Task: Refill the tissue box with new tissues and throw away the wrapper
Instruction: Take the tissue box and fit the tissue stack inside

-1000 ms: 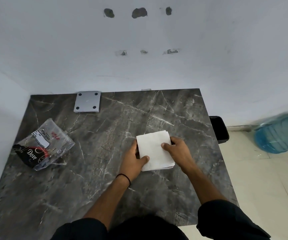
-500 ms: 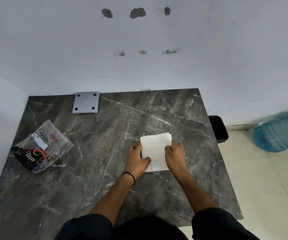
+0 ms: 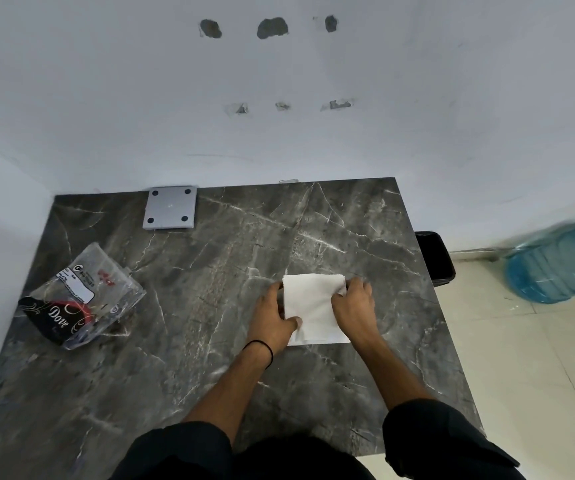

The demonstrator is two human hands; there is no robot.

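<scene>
Marble table (image 3: pixel 209 341), tissue stack (image 3: pixel 310 306) between both hands' grip

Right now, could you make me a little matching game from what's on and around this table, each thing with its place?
Things:
1. white tissue stack
2. clear plastic wrapper
3. grey square plate
4. blue water jug

Places:
a. table's far edge, by the wall
b. on the floor, right of the table
c. between both hands
d. table's left side

Pairs: 1-c, 2-d, 3-a, 4-b
</scene>
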